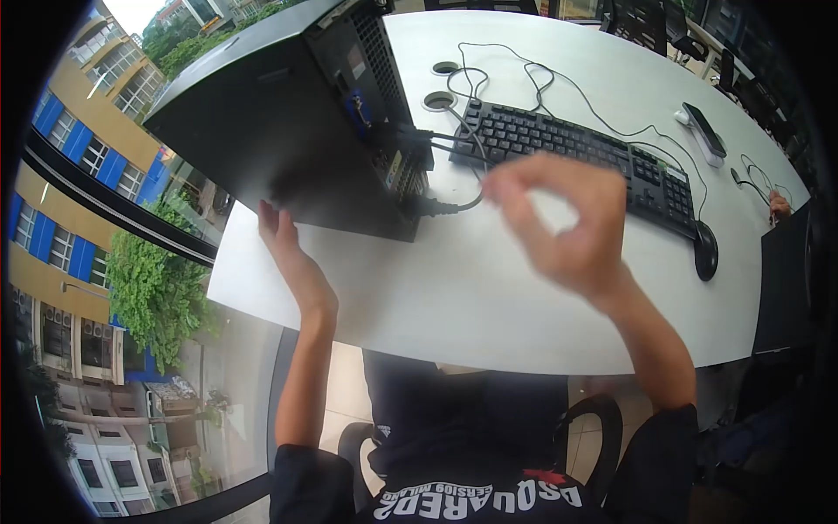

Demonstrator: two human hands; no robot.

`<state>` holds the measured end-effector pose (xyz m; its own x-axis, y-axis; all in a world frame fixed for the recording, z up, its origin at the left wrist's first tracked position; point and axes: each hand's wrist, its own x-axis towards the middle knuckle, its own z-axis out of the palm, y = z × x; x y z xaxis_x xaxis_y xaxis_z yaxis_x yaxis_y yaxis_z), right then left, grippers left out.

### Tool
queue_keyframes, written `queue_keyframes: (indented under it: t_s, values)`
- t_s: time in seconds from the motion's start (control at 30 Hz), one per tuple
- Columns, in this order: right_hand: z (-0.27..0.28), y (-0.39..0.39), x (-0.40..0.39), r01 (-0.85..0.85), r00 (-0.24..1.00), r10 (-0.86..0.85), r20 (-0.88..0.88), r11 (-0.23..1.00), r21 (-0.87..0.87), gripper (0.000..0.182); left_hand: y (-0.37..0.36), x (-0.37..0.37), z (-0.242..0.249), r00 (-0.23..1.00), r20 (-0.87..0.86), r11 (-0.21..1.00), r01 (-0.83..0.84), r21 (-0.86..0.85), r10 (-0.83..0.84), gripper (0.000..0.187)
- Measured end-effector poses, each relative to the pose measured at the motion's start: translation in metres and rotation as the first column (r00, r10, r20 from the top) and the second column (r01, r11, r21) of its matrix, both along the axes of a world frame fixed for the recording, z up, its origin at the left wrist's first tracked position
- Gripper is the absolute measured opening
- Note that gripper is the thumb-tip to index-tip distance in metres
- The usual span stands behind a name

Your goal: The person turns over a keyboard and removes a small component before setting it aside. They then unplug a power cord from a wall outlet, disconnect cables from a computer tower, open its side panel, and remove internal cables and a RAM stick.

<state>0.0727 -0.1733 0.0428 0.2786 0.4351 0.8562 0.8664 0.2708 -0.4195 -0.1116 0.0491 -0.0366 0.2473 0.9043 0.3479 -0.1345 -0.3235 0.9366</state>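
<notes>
A black computer tower [262, 122] stands on the white table, its back panel with ports facing right. My left hand [288, 249] is at the lower side of the tower, fingers stretched out and fingertips right at the dark panel. Black plugs sit in the back panel, among them a thick power cord [445, 208] low down and thinner cables [445, 138] above it. My right hand [576, 223], blurred, is raised over the table with thumb and forefinger pinched into a ring. Its fingertips overlap the edge of the cord's bend; I cannot tell what is between them.
A black keyboard [559, 148] lies behind my right hand, with a mouse [706, 251] at its right end. Cable holes [439, 100] open in the table [489, 297]. A phone [704, 129] rests on a white box farther right. Another person's hand [779, 205] shows at the right edge. A window is at left.
</notes>
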Motion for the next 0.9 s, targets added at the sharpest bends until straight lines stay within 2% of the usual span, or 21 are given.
queue_keyframes:
  t_s: [0.03, 0.1, 0.17, 0.2, 0.23, 0.33, 0.4, 0.47, 0.53, 0.6, 0.67, 0.8, 0.83, 0.9]
  values:
    - [0.01, 0.002, 0.011, -0.03, 0.965, 0.015, -0.263, 0.998, -0.052, 0.021, 0.002, 0.004, -0.007, 0.998, 0.022, 0.998, 0.052, -0.031, -0.051, 0.068]
    - [0.007, 0.028, 0.047, -0.221, 0.813, 0.16, -0.56, 0.974, -0.042, 0.031, -0.005, 0.018, 0.0, 0.999, 0.044, 0.995, 0.029, -0.096, -0.025, 0.076]
    - [-0.014, 0.062, 0.067, -0.349, 0.708, 0.137, -0.693, 0.921, -0.174, 0.04, -0.008, 0.03, 0.005, 0.999, 0.035, 0.993, -0.002, -0.119, 0.006, 0.089]
    - [-0.03, 0.076, 0.073, -0.468, 0.653, 0.194, -0.732, 0.864, -0.188, 0.047, -0.01, 0.034, 0.008, 0.999, 0.025, 0.992, -0.022, -0.121, 0.025, 0.09]
    - [-0.038, 0.086, 0.066, -0.497, 0.575, 0.146, -0.805, 0.844, -0.202, 0.048, -0.012, 0.037, 0.01, 0.999, 0.011, 0.991, -0.042, -0.126, 0.044, 0.091]
    - [-0.05, 0.096, 0.055, -0.518, 0.777, 0.29, -0.559, 0.799, -0.306, 0.048, -0.008, 0.04, 0.011, 0.998, 0.014, 0.988, -0.056, -0.14, 0.059, 0.094]
    - [-0.051, 0.094, 0.045, -0.463, 0.761, 0.214, -0.613, 0.84, -0.281, 0.046, -0.01, 0.043, 0.014, 0.998, 0.059, 0.979, -0.014, -0.202, 0.026, 0.088]
    - [-0.064, 0.102, 0.046, -0.262, 0.942, 0.168, -0.292, 0.911, -0.32, 0.045, 0.008, 0.037, -0.004, 0.999, 0.017, 0.998, 0.034, -0.06, -0.033, 0.079]
    - [-0.022, 0.076, 0.024, -0.371, 0.799, 0.017, -0.601, 0.801, -0.47, 0.047, 0.015, 0.042, -0.003, 0.986, 0.167, 0.995, 0.022, -0.099, -0.005, 0.083]
    - [-0.032, 0.08, 0.017, -0.289, 0.846, -0.004, -0.533, 0.838, -0.464, 0.044, 0.011, 0.039, 0.002, 0.996, 0.075, 0.998, -0.04, -0.055, 0.044, 0.079]
    - [-0.035, 0.078, 0.007, -0.236, 0.87, -0.025, -0.492, 0.856, -0.46, 0.044, 0.022, 0.033, 0.006, 0.995, 0.1, 0.991, 0.035, -0.133, -0.022, 0.083]
    - [-0.027, 0.068, -0.019, -0.22, 0.874, -0.041, -0.484, 0.855, -0.47, 0.054, 0.02, 0.034, 0.025, 0.992, 0.102, 0.987, 0.091, -0.131, -0.077, 0.085]
    - [-0.022, 0.065, -0.027, -0.232, 0.874, -0.029, -0.485, 0.852, -0.47, 0.054, 0.017, 0.032, 0.032, 0.989, 0.097, 0.988, 0.125, -0.094, -0.116, 0.074]
    - [-0.017, 0.063, -0.038, -0.261, 0.876, -0.014, -0.482, 0.826, -0.499, 0.057, 0.057, 0.025, 0.011, 0.959, 0.044, 0.96, 0.28, 0.015, -0.28, 0.066]
